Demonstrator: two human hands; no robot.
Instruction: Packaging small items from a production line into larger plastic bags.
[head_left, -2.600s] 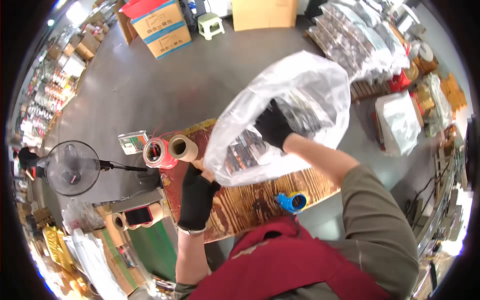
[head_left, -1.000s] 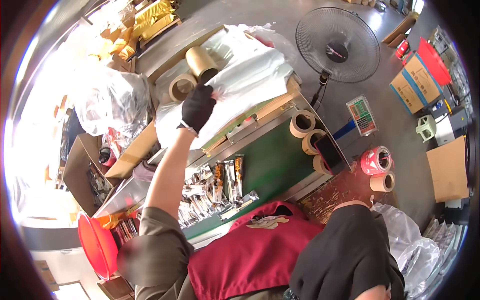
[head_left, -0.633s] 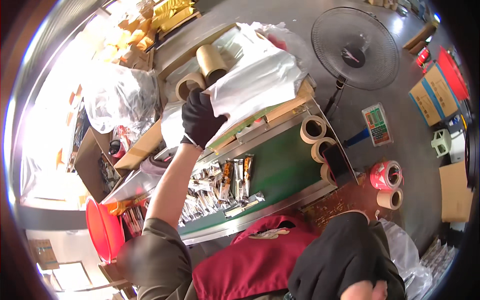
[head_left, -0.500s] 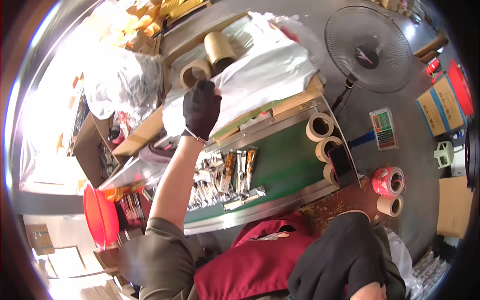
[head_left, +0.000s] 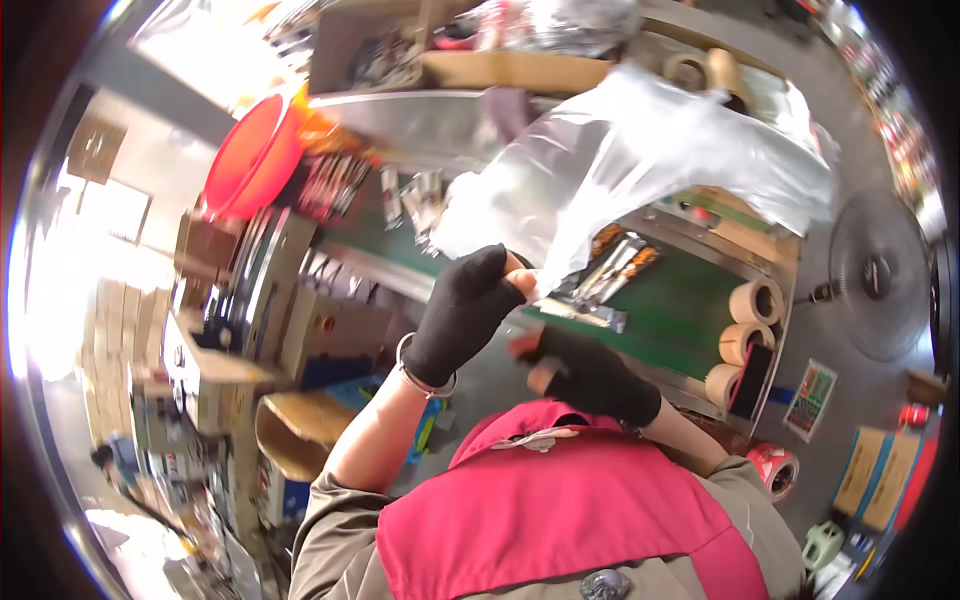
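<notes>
Though the view is tilted and smeared by motion, the left hand [head_left: 465,315] reads clearly enough: black fingerless glove, bracelet at the wrist, fingers pinched shut on the gathered end of a clear plastic bag [head_left: 640,160]. Bag billows up and away from the pinch, spreading over the green table [head_left: 690,310] toward its far edge. Contents of the bag cannot be made out; the film is glare-white in places.

Right hand [head_left: 585,375], same kind of glove, sits just below and beside the left, fingers curled. Something reddish shows at its fingertips, too blurred to tell; whether it grips anything cannot be told.

On the table, partly under the bag: foil packets [head_left: 615,265], only their near ends showing. Rolls of tan tape [head_left: 745,325] are stacked along the table's right edge, a dark phone [head_left: 752,380] leaning by the lowest roll.

Red basin [head_left: 250,155] near the table's left end, rim overexposed. Standing fan [head_left: 880,280] on the floor to the right, grille partly lost in the lens rim. Cardboard boxes [head_left: 225,330] at left, contents indistinct.
</notes>
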